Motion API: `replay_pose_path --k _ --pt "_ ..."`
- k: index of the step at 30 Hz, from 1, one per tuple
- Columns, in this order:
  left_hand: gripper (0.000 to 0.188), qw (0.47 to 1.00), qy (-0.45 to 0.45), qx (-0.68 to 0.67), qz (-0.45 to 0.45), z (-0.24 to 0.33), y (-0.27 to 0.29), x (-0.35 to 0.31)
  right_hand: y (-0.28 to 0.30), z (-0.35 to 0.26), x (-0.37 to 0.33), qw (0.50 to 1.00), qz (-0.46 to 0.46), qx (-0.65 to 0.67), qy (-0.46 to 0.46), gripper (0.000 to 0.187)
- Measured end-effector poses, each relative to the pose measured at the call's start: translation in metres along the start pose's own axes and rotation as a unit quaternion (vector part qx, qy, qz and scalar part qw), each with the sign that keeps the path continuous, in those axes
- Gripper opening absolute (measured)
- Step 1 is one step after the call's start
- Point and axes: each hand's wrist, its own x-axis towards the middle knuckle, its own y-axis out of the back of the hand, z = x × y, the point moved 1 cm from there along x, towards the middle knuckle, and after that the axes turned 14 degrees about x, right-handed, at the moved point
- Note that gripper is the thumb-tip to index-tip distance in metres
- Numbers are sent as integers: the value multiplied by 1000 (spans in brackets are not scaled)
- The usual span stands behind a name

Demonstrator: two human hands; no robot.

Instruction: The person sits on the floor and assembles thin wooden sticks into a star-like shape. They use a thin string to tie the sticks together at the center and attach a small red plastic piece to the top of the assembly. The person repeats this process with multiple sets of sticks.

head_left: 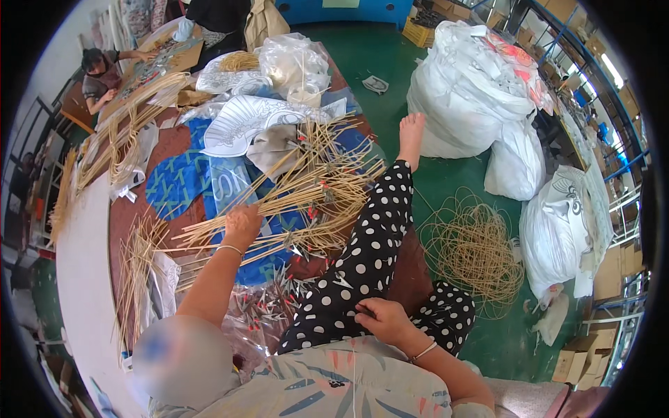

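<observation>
While my left hand (pixel 242 224) lies at the loose bundle of thin, tan, wooden-looking sticks (pixel 293 203), its fingers are bent, and I cannot tell whether they grip any. The sticks spread across a blue patterned sheet (pixel 174 184), left of my black trousers with round white dots (pixel 376 240). My right hand (pixel 385 320) is over the trousers, fingers curled nearly closed; whether they hold anything, I cannot tell.

The whole room is bathed in bright, diffuse light, only soft shadows being cast across the worktop (pixel 125 212). Glare is caught by the clear plastic bag (pixel 293 63) toward its far edge; the white sacks (pixel 453 97) are nearly washed out. Straight lines are bowed, corners blacked out, and a disc (pixel 182 361) is blurred by the near edge!
</observation>
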Motion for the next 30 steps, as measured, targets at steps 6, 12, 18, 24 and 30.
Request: replay_pose_path --k 6,12,18,24,30 --pt "9 997 -60 3 54 -1 29 -1 5 5 -7 999 26 20 15 29" --pt "10 983 -12 -56 172 -1 88 -13 7 11 -11 998 43 43 15 29" --pt "17 989 -50 -134 31 -9 47 -34 7 17 -12 999 34 41 9 28" --pt "16 979 -54 -125 154 21 54 27 7 29 -8 996 35 79 -19 25" --pt "19 993 -49 -105 11 65 13 84 10 21 1 992 35 113 -49 20"
